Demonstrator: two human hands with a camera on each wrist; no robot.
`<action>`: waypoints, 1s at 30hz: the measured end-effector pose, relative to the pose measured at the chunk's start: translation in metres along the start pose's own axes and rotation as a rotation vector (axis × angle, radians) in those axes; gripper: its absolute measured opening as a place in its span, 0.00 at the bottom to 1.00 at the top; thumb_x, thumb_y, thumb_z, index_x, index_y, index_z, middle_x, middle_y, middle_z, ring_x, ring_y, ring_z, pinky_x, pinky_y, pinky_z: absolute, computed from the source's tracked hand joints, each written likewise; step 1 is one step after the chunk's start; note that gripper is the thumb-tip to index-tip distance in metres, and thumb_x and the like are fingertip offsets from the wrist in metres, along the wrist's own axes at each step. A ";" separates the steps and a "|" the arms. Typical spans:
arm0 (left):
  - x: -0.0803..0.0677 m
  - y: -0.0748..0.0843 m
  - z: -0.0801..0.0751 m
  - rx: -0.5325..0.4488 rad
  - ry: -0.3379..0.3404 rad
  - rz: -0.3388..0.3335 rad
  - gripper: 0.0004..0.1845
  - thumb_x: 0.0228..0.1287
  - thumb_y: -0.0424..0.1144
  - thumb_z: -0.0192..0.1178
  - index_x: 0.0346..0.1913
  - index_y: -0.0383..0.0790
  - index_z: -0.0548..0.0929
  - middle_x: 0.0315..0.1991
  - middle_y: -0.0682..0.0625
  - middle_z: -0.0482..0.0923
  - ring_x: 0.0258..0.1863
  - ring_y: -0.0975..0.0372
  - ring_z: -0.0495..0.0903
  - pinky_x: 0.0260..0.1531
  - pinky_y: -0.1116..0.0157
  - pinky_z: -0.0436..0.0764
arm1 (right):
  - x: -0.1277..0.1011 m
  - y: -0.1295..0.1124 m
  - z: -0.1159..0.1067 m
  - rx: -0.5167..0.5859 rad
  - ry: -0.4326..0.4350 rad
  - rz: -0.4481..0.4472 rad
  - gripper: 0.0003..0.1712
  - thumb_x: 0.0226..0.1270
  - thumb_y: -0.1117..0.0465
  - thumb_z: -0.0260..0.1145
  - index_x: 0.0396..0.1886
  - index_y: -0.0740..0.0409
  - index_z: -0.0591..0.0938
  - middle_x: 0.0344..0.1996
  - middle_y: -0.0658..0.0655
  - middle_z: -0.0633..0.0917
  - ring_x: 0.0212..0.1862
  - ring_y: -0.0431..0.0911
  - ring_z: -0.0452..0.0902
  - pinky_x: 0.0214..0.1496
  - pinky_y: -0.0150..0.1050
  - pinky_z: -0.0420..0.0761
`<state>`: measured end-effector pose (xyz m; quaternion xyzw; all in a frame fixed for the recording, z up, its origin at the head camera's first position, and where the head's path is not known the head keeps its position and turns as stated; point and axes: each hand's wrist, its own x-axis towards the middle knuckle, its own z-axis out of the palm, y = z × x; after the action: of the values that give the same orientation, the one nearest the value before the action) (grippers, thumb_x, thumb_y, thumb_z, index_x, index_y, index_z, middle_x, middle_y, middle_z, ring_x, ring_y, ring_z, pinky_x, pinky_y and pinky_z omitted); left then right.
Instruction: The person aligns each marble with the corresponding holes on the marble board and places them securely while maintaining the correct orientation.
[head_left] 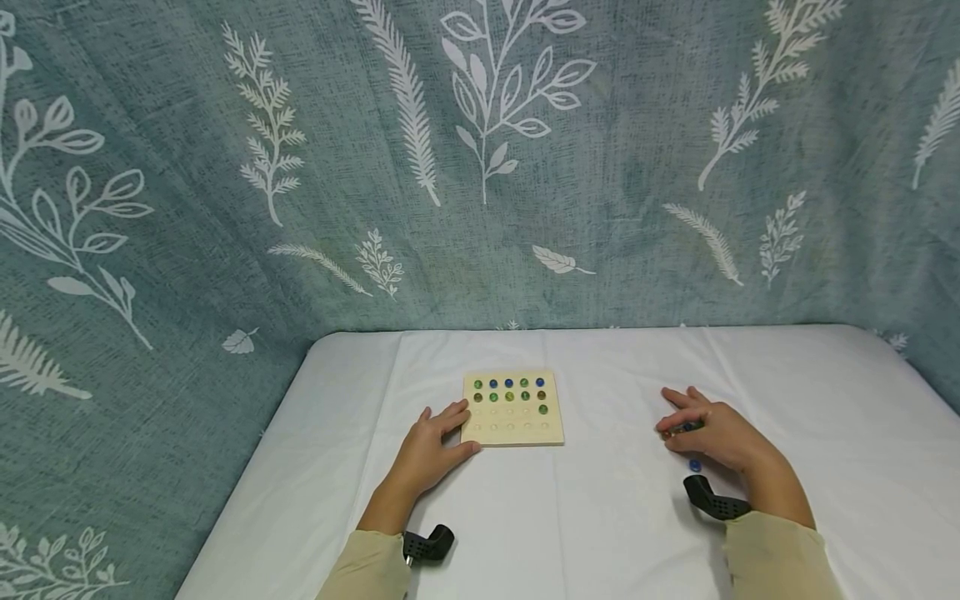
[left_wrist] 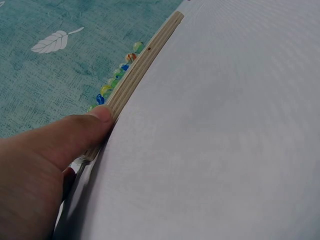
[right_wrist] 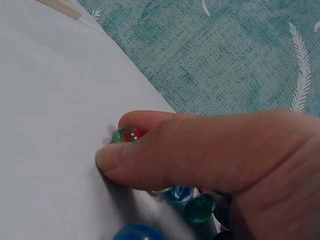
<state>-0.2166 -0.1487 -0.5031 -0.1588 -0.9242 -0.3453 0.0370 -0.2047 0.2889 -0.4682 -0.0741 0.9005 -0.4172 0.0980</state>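
A pale wooden board (head_left: 495, 440) with rows of round hollows lies on the table. Marbles fill its two far rows, and a single green marble (head_left: 543, 409) sits at the right end of the third row. My left hand (head_left: 429, 447) rests against the board's near left corner, fingers extended along its left side and thumb on the front edge. Well to the right, my right hand (head_left: 718, 433) pinches a green and red marble (right_wrist: 120, 135) between thumb and forefinger, low over the cloth. Several loose marbles, among them a dark green one (right_wrist: 200, 208), lie beneath that hand, partly hidden by it.
A blue marble (head_left: 695, 465) lies on the white tablecloth (head_left: 615, 517) just on the near side of my right hand. Black wrist-worn devices stick out beside both sleeves. A teal curtain (head_left: 622, 150) with white leaf prints hangs behind the table.
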 end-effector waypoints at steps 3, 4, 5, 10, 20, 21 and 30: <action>0.000 0.000 0.000 -0.005 0.001 0.002 0.34 0.57 0.49 0.72 0.66 0.43 0.77 0.69 0.56 0.70 0.70 0.62 0.68 0.78 0.52 0.50 | 0.000 -0.001 0.000 0.001 -0.001 0.004 0.17 0.52 0.57 0.77 0.42 0.57 0.90 0.75 0.64 0.60 0.77 0.68 0.32 0.70 0.77 0.40; 0.000 -0.001 0.000 -0.004 0.002 0.003 0.34 0.57 0.49 0.72 0.66 0.43 0.77 0.69 0.56 0.70 0.70 0.62 0.68 0.78 0.51 0.50 | 0.000 -0.001 0.000 0.002 -0.002 0.006 0.17 0.52 0.57 0.77 0.42 0.57 0.90 0.75 0.64 0.60 0.77 0.68 0.32 0.70 0.77 0.40; 0.000 -0.001 0.000 -0.004 0.002 0.003 0.34 0.57 0.49 0.72 0.66 0.43 0.77 0.69 0.56 0.70 0.70 0.62 0.68 0.78 0.52 0.50 | 0.001 -0.001 0.000 0.005 -0.003 0.008 0.17 0.52 0.57 0.77 0.42 0.57 0.90 0.75 0.64 0.60 0.78 0.68 0.32 0.70 0.77 0.40; 0.001 -0.002 0.000 -0.003 0.002 0.001 0.34 0.57 0.50 0.72 0.66 0.43 0.77 0.69 0.56 0.70 0.71 0.63 0.67 0.78 0.52 0.50 | 0.001 -0.001 0.000 0.006 -0.007 0.004 0.17 0.52 0.57 0.77 0.42 0.57 0.89 0.75 0.65 0.60 0.77 0.68 0.31 0.70 0.77 0.40; 0.001 -0.001 -0.001 0.008 0.001 0.005 0.34 0.57 0.50 0.71 0.65 0.42 0.77 0.69 0.56 0.70 0.71 0.62 0.67 0.78 0.51 0.51 | 0.001 -0.001 0.000 0.003 -0.006 -0.008 0.16 0.53 0.56 0.76 0.42 0.56 0.89 0.75 0.64 0.60 0.77 0.68 0.32 0.70 0.76 0.41; 0.001 0.000 -0.001 0.010 0.000 0.004 0.34 0.57 0.50 0.71 0.65 0.42 0.77 0.69 0.56 0.70 0.71 0.62 0.67 0.78 0.51 0.51 | 0.001 -0.001 0.000 0.003 -0.005 -0.007 0.16 0.53 0.56 0.76 0.42 0.56 0.89 0.75 0.64 0.60 0.77 0.68 0.32 0.70 0.76 0.41; 0.000 0.002 -0.003 -0.004 -0.004 0.013 0.33 0.57 0.49 0.72 0.65 0.41 0.77 0.69 0.54 0.71 0.70 0.61 0.68 0.78 0.50 0.52 | 0.001 -0.004 -0.001 0.024 0.024 0.023 0.20 0.55 0.54 0.75 0.46 0.58 0.88 0.73 0.64 0.64 0.77 0.68 0.36 0.72 0.74 0.44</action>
<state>-0.2164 -0.1493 -0.4995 -0.1656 -0.9226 -0.3463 0.0373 -0.2059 0.2872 -0.4646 -0.0576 0.8972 -0.4278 0.0930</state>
